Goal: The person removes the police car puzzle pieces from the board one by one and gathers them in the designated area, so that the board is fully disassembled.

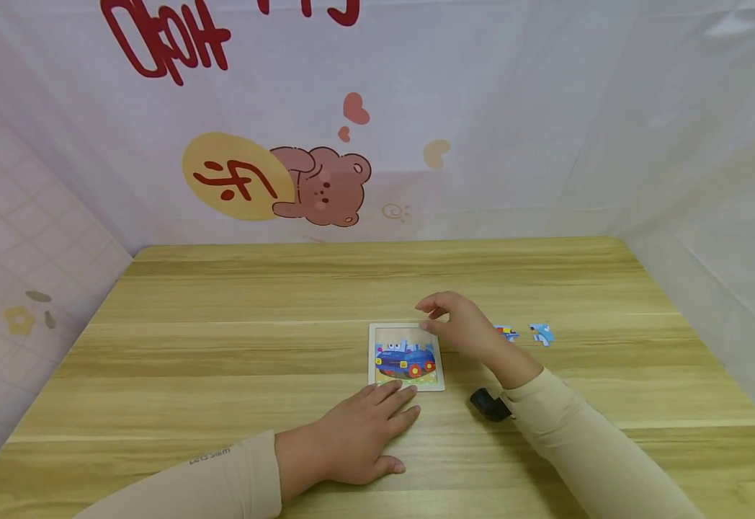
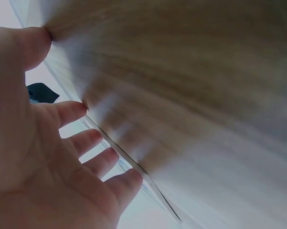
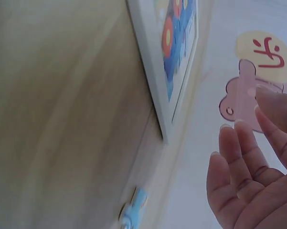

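Note:
A jigsaw puzzle (image 1: 406,360) in a pale square tray shows a blue car with red wheels; its upper part is bare board. My left hand (image 1: 367,436) lies with fingers spread, fingertips at the tray's near edge. In the left wrist view, the fingertips line up along the tray edge (image 2: 133,164). Over the tray's far right corner hovers my right hand (image 1: 462,328), its fingers loosely bent and nothing between them. To its right lies a blue puzzle piece (image 1: 542,334); another colourful piece (image 1: 507,333) is partly hidden by that hand.
The wooden table (image 1: 222,346) spreads around the tray, with a white printed cloth (image 1: 481,108) hanging along its back and sides. A black object (image 1: 490,405) shows beside the right wrist, against the sleeve (image 1: 585,440).

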`<action>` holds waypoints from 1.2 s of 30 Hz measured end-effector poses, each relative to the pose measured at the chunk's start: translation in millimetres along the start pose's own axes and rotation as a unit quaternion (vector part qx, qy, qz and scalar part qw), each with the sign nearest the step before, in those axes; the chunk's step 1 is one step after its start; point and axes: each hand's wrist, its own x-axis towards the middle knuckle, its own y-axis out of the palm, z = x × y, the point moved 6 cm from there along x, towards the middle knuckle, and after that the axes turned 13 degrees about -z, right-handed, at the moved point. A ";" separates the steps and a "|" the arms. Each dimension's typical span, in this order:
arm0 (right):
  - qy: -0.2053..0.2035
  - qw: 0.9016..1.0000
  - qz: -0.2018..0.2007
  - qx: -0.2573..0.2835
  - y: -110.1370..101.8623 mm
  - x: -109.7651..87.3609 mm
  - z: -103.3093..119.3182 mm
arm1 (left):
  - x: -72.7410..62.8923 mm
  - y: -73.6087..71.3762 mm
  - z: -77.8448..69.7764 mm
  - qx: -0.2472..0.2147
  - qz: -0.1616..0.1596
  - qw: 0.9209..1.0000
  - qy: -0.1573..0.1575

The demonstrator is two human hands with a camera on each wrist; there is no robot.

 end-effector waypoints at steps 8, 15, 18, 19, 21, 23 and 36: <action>0.001 0.998 0.062 -0.021 19.3 -1.2 11.5 | -0.2 1.9 -0.6 0.014 -0.005 1.000 0.011; 0.011 0.993 0.106 -0.042 37.4 -3.1 19.0 | -1.4 -0.2 -1.7 0.030 -0.023 0.999 0.022; 0.001 0.992 0.118 -0.052 43.7 -3.3 22.5 | -1.5 -0.6 -2.1 0.035 -0.025 0.999 0.024; -0.002 0.991 0.122 -0.056 45.6 -3.3 23.8 | -1.5 -0.6 -2.2 0.036 -0.025 0.999 0.024; -0.004 0.990 0.129 -0.064 49.6 -3.3 25.4 | -1.7 -0.6 -2.2 0.037 -0.021 0.999 0.024; -0.004 0.988 0.136 -0.072 52.8 -3.4 25.8 | -1.5 -0.3 -2.1 0.038 -0.021 0.999 0.025; -0.015 0.982 0.157 -0.101 65.8 -1.2 29.4 | -2.0 1.9 -1.7 0.042 -0.026 0.998 0.028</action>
